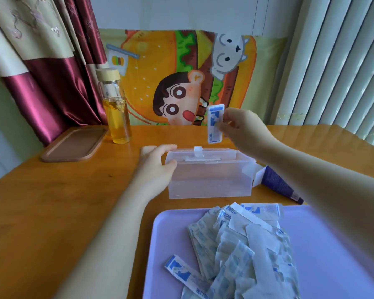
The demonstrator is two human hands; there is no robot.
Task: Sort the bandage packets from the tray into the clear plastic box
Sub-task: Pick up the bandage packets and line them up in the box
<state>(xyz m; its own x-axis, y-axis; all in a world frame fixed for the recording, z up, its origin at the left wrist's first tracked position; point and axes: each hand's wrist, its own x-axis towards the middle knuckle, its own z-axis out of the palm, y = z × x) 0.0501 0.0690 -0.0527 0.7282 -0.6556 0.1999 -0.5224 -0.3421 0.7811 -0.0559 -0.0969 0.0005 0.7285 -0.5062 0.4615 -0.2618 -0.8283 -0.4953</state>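
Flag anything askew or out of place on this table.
The purple-and-white cardboard carton lies tipped on its side, flap open, right of the clear plastic box. Blue-and-white bandage packets sit jumbled on the lilac tray.

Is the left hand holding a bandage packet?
No, the left hand holds the clear box; the right hand pinches the packet.

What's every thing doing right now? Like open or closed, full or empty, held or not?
bandage packet: in the air over the box, pinched by the right hand
clear plastic box: looks empty, gripped at one end by the left hand; lid unclear
purple tray: heaped with a pile of packets
glass bottle: upright, capped, about half full of yellow liquid
purple carton: lying down, end flap open
brown tray: flat, nothing on it
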